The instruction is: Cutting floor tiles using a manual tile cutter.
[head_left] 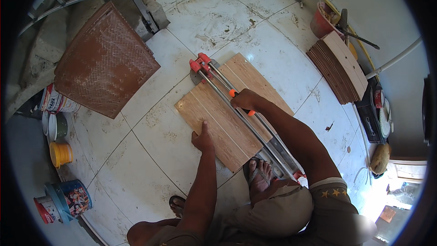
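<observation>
A wood-look floor tile [221, 130] lies across a manual tile cutter [222, 92], whose two steel rails run slantwise over it between red end pieces. My right hand [246, 100] is closed round the cutter's black and orange handle [251, 113], above the tile and near the middle of the rails. At the tile's left edge, my left hand [203, 141] holds on with the thumb lying on top; its other fingers are mostly hidden. The tile looks flat, and I cannot tell whether it is scored under the rails. My sandalled foot [259, 175] is beside the tile's near corner.
Dusty white tiles cover the floor [154, 150]. To the left stand stacked brown tiles [107, 59], a yellow tub [61, 154] and a blue bucket [75, 198]. Tile strips [339, 68], a red bucket [322, 20] and a black crate [371, 114] line the right wall.
</observation>
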{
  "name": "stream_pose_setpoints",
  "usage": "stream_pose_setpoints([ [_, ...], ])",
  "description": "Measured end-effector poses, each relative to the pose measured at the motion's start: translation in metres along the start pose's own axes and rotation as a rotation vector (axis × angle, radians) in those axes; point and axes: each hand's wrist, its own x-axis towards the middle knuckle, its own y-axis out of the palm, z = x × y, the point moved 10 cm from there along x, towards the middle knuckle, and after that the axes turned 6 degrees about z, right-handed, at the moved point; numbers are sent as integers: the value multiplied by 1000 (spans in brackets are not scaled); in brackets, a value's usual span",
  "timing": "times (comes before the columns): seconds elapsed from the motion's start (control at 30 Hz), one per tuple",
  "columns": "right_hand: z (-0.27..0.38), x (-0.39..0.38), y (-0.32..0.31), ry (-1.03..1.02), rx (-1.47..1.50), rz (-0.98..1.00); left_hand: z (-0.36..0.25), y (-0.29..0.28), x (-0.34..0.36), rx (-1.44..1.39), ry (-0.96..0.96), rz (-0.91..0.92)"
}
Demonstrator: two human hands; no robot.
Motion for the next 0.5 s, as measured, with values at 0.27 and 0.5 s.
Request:
stream_pose_setpoints([
  [0.27,-10,6,-1,30,-27,10,-11,-1,-6,64,25,-72],
  [0.5,-4,3,-1,12,-22,2,-3,-3,2,85,28,-70],
])
